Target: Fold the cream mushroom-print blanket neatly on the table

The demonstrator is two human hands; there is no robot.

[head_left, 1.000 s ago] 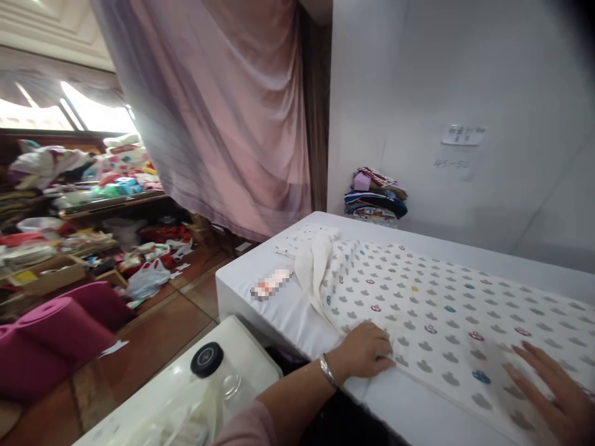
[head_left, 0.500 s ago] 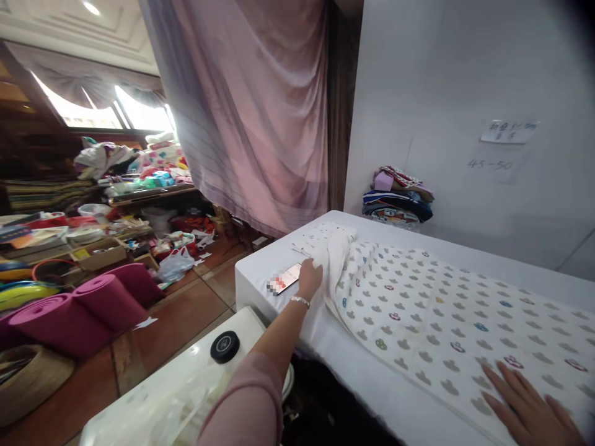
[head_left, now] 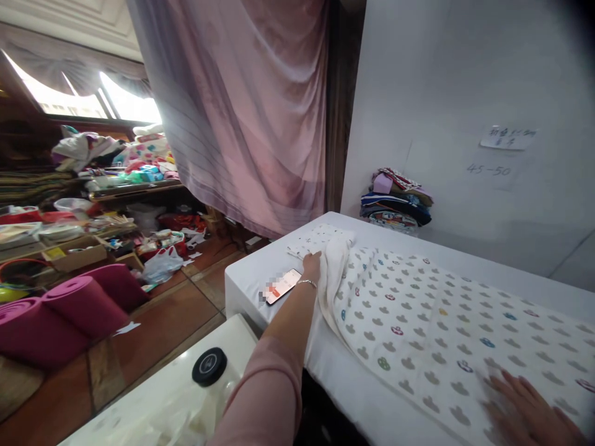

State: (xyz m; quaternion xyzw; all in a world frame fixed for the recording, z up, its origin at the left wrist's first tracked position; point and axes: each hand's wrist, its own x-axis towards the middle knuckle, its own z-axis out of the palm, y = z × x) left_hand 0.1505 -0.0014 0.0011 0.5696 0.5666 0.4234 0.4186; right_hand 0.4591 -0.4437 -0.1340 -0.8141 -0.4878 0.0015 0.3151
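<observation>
A white cloth (head_left: pixel 418 310) printed with grey shapes and small coloured motifs lies spread along the white-covered table (head_left: pixel 260 266), its far left end folded over in a loose white roll. My left hand (head_left: pixel 312 266), a bracelet at the wrist, is against that fold with fingers curled; what they pinch, if anything, is hidden. Just left of it rests a phone (head_left: pixel 284 286) with a lit screen. Beyond the hand lies a small spotted white cloth (head_left: pixel 325 235). My right hand (head_left: pixel 530 402), somewhat blurred, lies on the near right part of the printed cloth with fingers extended.
A folded stack of fabrics (head_left: pixel 395 198) stands at the wall behind the table. Nearer me, a white surface (head_left: pixel 139 402) carries a black-lidded jar (head_left: pixel 209 365). Pink rolled mats (head_left: pixel 79 310), boxes and clutter fill the left floor. A pink curtain (head_left: pixel 251 111) hangs behind.
My left hand has shifted slightly up along the fold, away from me. My right hand has moved a little over the cloth and is blurred. The view has turned slightly right.
</observation>
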